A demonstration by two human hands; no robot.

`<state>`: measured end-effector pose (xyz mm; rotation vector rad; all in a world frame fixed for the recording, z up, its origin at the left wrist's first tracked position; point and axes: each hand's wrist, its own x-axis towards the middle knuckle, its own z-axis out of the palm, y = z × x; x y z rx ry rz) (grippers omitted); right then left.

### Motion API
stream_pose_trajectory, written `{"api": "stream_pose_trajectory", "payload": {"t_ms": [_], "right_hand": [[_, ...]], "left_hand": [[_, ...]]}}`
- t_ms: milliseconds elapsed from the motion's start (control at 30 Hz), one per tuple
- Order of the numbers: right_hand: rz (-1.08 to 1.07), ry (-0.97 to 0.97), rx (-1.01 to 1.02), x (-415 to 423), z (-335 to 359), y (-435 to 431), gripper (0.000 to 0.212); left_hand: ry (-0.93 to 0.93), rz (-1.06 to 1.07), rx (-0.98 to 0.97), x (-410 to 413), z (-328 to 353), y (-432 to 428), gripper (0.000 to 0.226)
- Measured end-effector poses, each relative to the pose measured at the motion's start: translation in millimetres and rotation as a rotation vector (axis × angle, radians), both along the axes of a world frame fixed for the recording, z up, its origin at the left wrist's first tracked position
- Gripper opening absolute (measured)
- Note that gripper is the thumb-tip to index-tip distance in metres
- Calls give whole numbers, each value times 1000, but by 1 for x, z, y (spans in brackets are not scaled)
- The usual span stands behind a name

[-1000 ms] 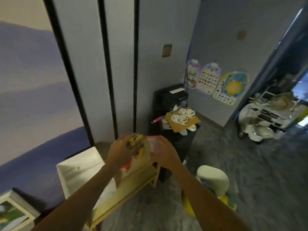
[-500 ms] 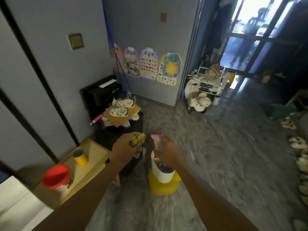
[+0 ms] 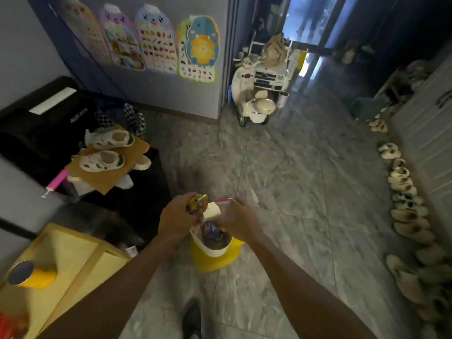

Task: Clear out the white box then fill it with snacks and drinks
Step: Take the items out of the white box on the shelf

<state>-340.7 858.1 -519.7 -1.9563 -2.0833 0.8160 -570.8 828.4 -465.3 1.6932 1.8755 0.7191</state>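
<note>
Right now the fingers (image 3: 188,201) of your left hand (image 3: 176,221) are clamped round a crumpled yellow packet (image 3: 198,201), which sticks out past the knuckles. The fingers (image 3: 238,203) of your right hand (image 3: 241,221) pinch the end of a thin pink-edged piece (image 3: 223,200); it is too blurred to say what it is. The two hands are close together but apart, both held directly above a yellow bin (image 3: 212,261) with a white upper rim that stands on the floor (image 3: 305,192). Inside the bin lies a dark blue wrapper (image 3: 212,231) among other rubbish.

Your dark shoe (image 3: 192,319) is on the floor near the bottom edge of the view, just short of the bin. To the left, a pale wooden worktop (image 3: 73,255) carries a yellow cup (image 3: 33,275) near its left edge and something red (image 3: 9,322) at its near corner. Beyond it, a black cabinet (image 3: 36,123) against the wall has a sheet of cardboard (image 3: 110,177) on top with white child's shoes (image 3: 102,160) resting on it and a pink tube (image 3: 56,180) just beside its left edge.

Picture charts (image 3: 156,45) hang on the wall. A cream toy scooter (image 3: 255,107) and a white toy car (image 3: 270,74) are parked by the doorway, and a row of pale slippers (image 3: 403,192) lines the right edge of the floor.
</note>
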Motion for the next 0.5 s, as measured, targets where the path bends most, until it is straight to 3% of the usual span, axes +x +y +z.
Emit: {"api": "stream_pose_trajectory", "payload": {"t_ms": [167, 333, 500], "right_hand": [[-63, 61, -88, -5, -5, 24, 64], [-81, -44, -251, -7, -81, 56, 73], [-74, -79, -315, -12, -156, 74, 60]], "left_hand": [[-13, -4, -100, 10, -62, 58, 54], [-17, 7, -219, 17, -137, 85, 51], [28, 59, -323, 26, -216, 98, 55]]}}
